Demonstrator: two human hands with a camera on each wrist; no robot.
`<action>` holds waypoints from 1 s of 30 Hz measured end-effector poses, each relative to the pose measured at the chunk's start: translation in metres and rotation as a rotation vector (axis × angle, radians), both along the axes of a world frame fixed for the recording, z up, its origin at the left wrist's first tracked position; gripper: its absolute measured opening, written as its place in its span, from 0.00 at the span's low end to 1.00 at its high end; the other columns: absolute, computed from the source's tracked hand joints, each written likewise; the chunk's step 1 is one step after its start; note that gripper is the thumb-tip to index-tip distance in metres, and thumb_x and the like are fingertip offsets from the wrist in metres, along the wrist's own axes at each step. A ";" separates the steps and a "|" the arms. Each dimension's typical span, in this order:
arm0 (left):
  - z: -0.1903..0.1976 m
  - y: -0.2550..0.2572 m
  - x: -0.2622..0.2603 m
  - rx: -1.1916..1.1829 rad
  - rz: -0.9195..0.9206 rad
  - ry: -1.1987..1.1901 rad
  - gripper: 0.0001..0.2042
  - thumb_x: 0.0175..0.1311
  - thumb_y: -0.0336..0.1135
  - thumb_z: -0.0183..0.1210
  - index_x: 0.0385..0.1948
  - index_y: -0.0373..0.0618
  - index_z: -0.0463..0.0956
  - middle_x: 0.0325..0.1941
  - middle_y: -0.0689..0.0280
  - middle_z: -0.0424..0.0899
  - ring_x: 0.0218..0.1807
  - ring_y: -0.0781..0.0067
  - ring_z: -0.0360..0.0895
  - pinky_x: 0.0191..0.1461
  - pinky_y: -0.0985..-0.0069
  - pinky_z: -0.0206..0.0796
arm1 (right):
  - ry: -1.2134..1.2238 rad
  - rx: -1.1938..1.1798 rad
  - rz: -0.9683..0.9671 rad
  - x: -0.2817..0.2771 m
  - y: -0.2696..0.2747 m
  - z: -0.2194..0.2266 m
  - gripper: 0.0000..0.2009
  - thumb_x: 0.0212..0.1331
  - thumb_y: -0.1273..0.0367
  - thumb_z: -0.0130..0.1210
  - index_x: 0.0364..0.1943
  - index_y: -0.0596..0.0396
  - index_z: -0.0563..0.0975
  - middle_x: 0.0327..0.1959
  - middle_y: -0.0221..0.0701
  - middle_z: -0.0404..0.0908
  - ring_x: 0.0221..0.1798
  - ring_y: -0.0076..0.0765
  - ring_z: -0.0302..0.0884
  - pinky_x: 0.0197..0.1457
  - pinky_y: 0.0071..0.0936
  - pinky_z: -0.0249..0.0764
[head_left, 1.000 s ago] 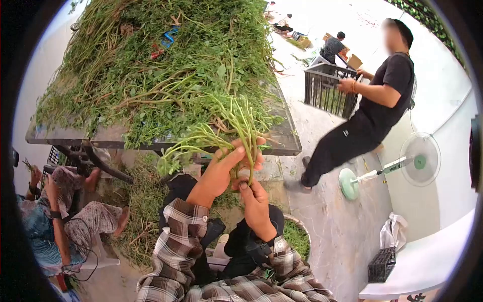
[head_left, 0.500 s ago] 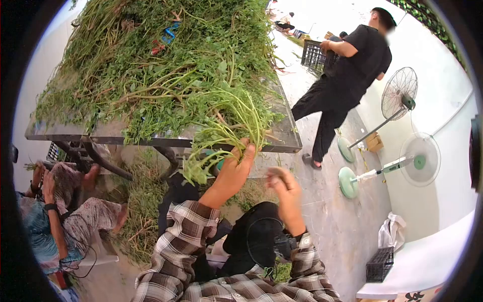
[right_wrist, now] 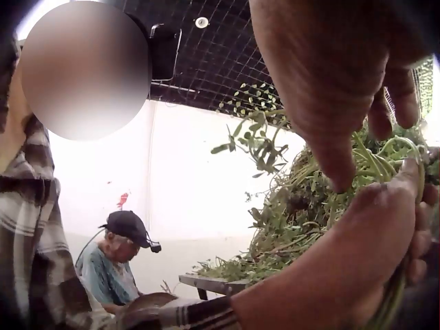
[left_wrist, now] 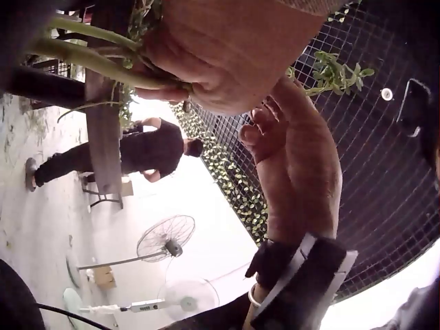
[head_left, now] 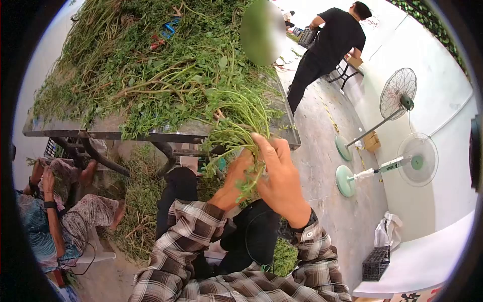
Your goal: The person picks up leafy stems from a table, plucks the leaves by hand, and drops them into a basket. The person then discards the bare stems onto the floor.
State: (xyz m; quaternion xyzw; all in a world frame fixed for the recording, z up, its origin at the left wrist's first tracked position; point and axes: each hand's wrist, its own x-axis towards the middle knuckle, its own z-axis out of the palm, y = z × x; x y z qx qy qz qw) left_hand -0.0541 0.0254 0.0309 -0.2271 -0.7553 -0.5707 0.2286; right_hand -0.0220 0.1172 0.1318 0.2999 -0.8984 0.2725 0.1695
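Beside the table (head_left: 191,129), hands (head_left: 280,173) crowd around stems (left_wrist: 96,65).

Piled greens (head_left: 156,75) block the way forward, while room opens between table (head_left: 288,132) and fan (head_left: 390,166).

White wall (head_left: 435,75), pale floor (head_left: 319,166), apparently meshed dark ceiling (left_wrist: 385,199)

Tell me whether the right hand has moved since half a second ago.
Yes: in the head view, the right hand has moved up, from below the near edge of the table to overlapping it.
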 end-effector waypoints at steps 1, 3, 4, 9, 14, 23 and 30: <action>0.001 -0.001 0.001 0.002 0.002 0.000 0.16 0.54 0.29 0.53 0.46 0.40 0.66 0.43 0.61 0.73 0.44 0.63 0.72 0.47 0.70 0.64 | 0.073 -0.002 -0.038 -0.003 -0.002 -0.001 0.31 0.38 0.76 0.60 0.55 0.54 0.67 0.40 0.37 0.65 0.31 0.39 0.68 0.33 0.30 0.68; 0.003 -0.002 0.007 0.202 -0.106 -0.143 0.17 0.52 0.29 0.54 0.45 0.40 0.67 0.42 0.60 0.73 0.44 0.60 0.72 0.49 0.67 0.64 | 0.018 0.039 -0.091 -0.008 -0.003 0.002 0.31 0.38 0.76 0.60 0.55 0.54 0.67 0.40 0.38 0.67 0.32 0.41 0.70 0.36 0.30 0.69; -0.003 -0.001 0.007 0.204 -0.108 -0.142 0.17 0.52 0.29 0.54 0.45 0.40 0.67 0.42 0.60 0.73 0.44 0.60 0.72 0.49 0.67 0.64 | -0.036 0.077 -0.147 -0.010 -0.004 0.003 0.31 0.38 0.75 0.61 0.54 0.54 0.67 0.41 0.38 0.69 0.34 0.44 0.71 0.38 0.29 0.70; -0.030 0.012 0.011 -0.321 0.142 0.038 0.16 0.51 0.28 0.54 0.44 0.39 0.66 0.36 0.53 0.75 0.41 0.52 0.74 0.45 0.64 0.66 | 0.047 0.062 0.064 -0.038 0.007 -0.016 0.25 0.45 0.73 0.58 0.52 0.57 0.67 0.37 0.37 0.75 0.35 0.38 0.74 0.39 0.26 0.71; 0.000 -0.002 -0.003 0.115 -0.014 -0.227 0.17 0.50 0.29 0.57 0.43 0.35 0.66 0.35 0.50 0.75 0.39 0.56 0.76 0.41 0.65 0.67 | -0.388 -0.449 0.102 -0.039 0.022 -0.019 0.16 0.54 0.70 0.54 0.47 0.58 0.70 0.35 0.31 0.78 0.28 0.24 0.72 0.30 0.20 0.68; 0.034 -0.034 0.000 0.560 -0.570 -0.650 0.24 0.47 0.34 0.64 0.48 0.39 0.69 0.43 0.65 0.75 0.43 0.73 0.73 0.47 0.75 0.65 | -0.792 -1.128 0.040 -0.033 0.030 -0.041 0.13 0.57 0.62 0.55 0.40 0.55 0.72 0.28 0.24 0.72 0.19 0.14 0.57 0.20 0.14 0.52; 0.027 -0.024 -0.001 0.690 -0.504 -0.673 0.17 0.49 0.33 0.63 0.42 0.42 0.71 0.33 0.70 0.76 0.32 0.80 0.70 0.31 0.78 0.60 | -0.836 -1.072 0.045 -0.028 0.026 -0.041 0.16 0.58 0.63 0.55 0.46 0.55 0.71 0.26 0.18 0.66 0.22 0.11 0.56 0.22 0.12 0.53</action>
